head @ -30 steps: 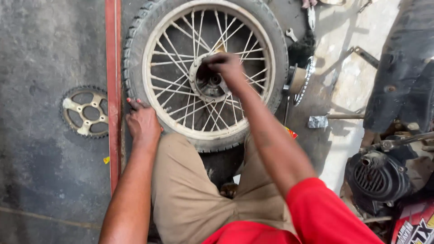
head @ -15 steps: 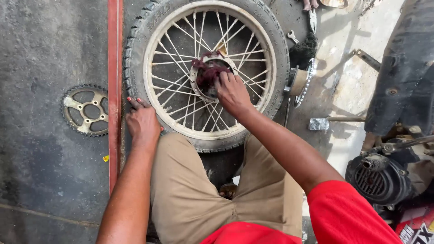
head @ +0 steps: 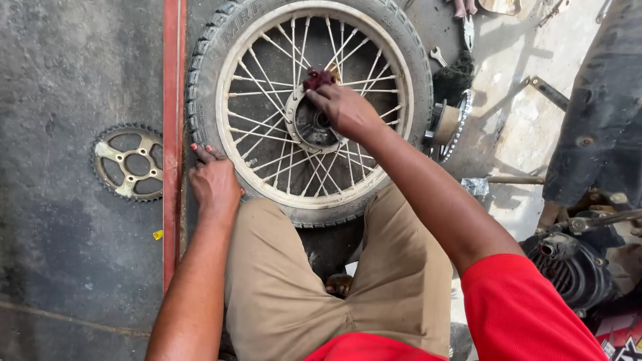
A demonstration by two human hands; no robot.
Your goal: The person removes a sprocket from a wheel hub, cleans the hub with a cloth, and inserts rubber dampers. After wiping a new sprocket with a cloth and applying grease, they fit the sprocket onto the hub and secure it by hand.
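**Spoked wheel flat on floor, both hands on it**

Wheel [head: 311, 110] lies flat on the grey floor [head: 60, 234], just beyond the person's knees; tyre tread faces outward, pale rim and wire spokes visible all round. Hub [head: 309, 124] sits at centre.

Right hand [head: 344, 110]: over the hub, fingers curled and gripping a dark red rag [head: 318, 79], which is pressed against the far edge of the hub.

Left hand [head: 214, 184]: laid flat, fingers spread and holding nothing, on the near-left part of the tyre, fingertips at its outer edge.

Red bar [head: 173, 134] runs near to far along the floor, just left of the tyre. Sprocket [head: 128, 162] lies flat left of the bar, apart from the wheel. Spanner [head: 439, 56] on the floor at far right of the tyre. Black engine [head: 575, 267] at near right, partly cut off by the frame
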